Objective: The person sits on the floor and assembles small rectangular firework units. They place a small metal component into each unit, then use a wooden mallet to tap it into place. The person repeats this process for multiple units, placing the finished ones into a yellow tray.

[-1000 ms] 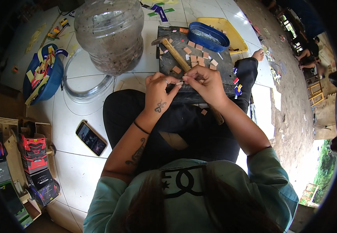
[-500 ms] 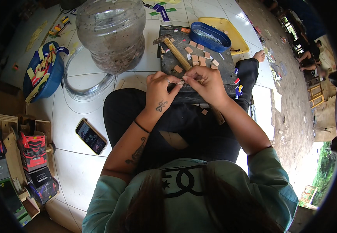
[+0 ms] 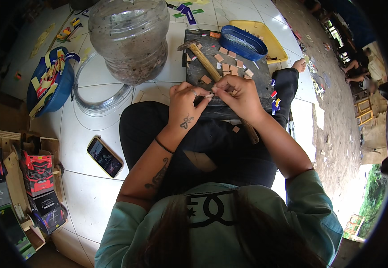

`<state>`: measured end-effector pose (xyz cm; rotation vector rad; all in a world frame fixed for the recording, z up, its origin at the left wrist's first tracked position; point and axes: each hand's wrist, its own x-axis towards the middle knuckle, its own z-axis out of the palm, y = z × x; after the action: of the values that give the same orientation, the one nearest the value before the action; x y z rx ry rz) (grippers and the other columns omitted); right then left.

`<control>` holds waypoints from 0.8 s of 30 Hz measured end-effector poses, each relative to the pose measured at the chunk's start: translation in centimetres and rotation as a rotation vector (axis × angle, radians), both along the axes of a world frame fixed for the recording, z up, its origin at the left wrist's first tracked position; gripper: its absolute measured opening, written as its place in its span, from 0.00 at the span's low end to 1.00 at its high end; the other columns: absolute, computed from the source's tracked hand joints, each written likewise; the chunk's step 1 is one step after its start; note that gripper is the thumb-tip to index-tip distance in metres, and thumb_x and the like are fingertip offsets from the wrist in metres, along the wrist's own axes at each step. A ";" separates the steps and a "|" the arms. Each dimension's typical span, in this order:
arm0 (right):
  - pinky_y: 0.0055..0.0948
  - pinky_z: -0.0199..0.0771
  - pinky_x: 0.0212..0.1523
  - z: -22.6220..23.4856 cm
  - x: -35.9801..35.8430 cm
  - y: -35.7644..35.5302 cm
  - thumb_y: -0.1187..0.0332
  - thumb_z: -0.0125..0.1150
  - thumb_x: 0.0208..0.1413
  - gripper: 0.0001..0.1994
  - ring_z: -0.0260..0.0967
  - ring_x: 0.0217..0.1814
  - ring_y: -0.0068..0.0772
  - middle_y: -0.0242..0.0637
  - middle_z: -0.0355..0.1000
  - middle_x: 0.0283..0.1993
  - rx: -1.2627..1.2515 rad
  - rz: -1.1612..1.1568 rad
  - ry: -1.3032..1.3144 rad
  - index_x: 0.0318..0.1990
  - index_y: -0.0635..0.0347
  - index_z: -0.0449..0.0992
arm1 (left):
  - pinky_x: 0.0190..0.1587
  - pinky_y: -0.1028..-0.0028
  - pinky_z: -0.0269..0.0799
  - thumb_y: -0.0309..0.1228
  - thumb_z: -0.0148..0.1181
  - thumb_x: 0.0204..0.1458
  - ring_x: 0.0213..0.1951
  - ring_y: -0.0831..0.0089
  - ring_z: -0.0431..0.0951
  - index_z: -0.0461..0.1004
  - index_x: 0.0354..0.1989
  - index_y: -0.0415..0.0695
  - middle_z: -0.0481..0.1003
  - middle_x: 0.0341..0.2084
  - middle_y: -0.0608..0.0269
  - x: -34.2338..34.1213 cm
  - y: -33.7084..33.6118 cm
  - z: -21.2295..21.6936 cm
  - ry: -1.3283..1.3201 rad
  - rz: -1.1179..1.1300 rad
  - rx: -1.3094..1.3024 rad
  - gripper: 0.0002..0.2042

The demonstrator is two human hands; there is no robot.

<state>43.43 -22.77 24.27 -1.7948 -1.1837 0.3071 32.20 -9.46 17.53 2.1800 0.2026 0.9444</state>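
My left hand (image 3: 186, 100) and my right hand (image 3: 236, 96) meet fingertip to fingertip over the near edge of a dark board (image 3: 198, 69) by my lap. Both are closed in a pinch. Whatever sits between the fingertips is too small to make out. Beyond my right hand a hammer (image 3: 206, 63) with a wooden handle lies across the board, its head at the far left. Small tan square pieces (image 3: 233, 70) are scattered on the board, one (image 3: 206, 79) close to my fingertips. Another square (image 3: 236, 129) rests on my dark trousers.
A blue oval tray (image 3: 243, 42) of thin metal pieces overlaps a yellow tray (image 3: 276, 49). A large clear plastic jar (image 3: 129, 40), a wire coil (image 3: 93, 105), a blue basin (image 3: 62, 100) of coloured strips and a phone (image 3: 105, 156) stand or lie left. Boxes (image 3: 39, 174) are lower left.
Hardly anything differs. Both hands keep their pinch in the same spot, and the whole picture has shifted very slightly.
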 end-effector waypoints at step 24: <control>0.20 0.74 0.33 0.0 0.0 0.0 0.78 0.64 0.53 0.02 0.74 0.30 0.19 0.36 0.78 0.30 0.022 0.026 -0.042 0.32 0.68 0.77 | 0.49 0.68 0.59 0.29 0.69 0.42 0.35 0.70 0.74 0.81 0.27 0.45 0.77 0.23 0.69 0.1 0.1 -0.2 0.001 -0.009 -0.002 0.05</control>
<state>43.38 -22.79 24.30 -1.7750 -1.2360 0.2719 32.28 -9.38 17.29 2.1782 0.1943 0.9382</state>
